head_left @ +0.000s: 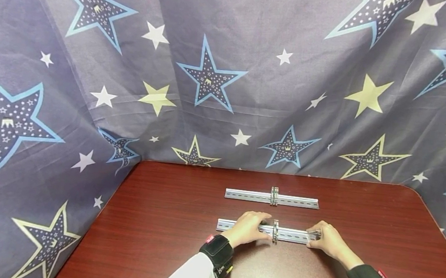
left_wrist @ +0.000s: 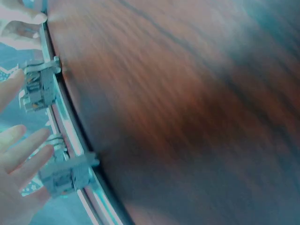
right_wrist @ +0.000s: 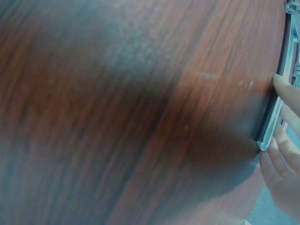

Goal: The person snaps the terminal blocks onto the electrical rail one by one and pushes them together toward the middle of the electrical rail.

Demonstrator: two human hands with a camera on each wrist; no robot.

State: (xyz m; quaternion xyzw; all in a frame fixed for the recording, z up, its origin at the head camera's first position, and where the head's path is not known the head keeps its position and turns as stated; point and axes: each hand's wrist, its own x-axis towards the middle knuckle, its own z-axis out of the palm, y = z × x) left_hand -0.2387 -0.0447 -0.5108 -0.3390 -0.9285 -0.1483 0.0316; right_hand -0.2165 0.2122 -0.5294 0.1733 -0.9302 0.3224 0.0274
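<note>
The nearer slotted metal DIN rail (head_left: pixel 292 235) lies across the table between both hands. A narrow terminal block (head_left: pixel 275 231) is clipped onto it near the middle. My left hand (head_left: pixel 247 228) spans the rail just left of that block; in the left wrist view its fingers (left_wrist: pixel 30 161) are spread and fairly straight beside a second block (left_wrist: pixel 65 176), which the head view hides. At the rail's right end, my right hand (head_left: pixel 327 239) grips it between thumb and fingers. In the right wrist view that rail end (right_wrist: pixel 267 136) shows between the thumb and the other fingers.
Behind lies a second DIN rail (head_left: pixel 247 196), parallel to the first, with terminal blocks (head_left: pixel 274 196) clipped side by side near its middle. Both rest on a reddish-brown wooden table (head_left: pixel 174 198). A star-patterned grey curtain (head_left: pixel 224 125) hangs along the back and sides.
</note>
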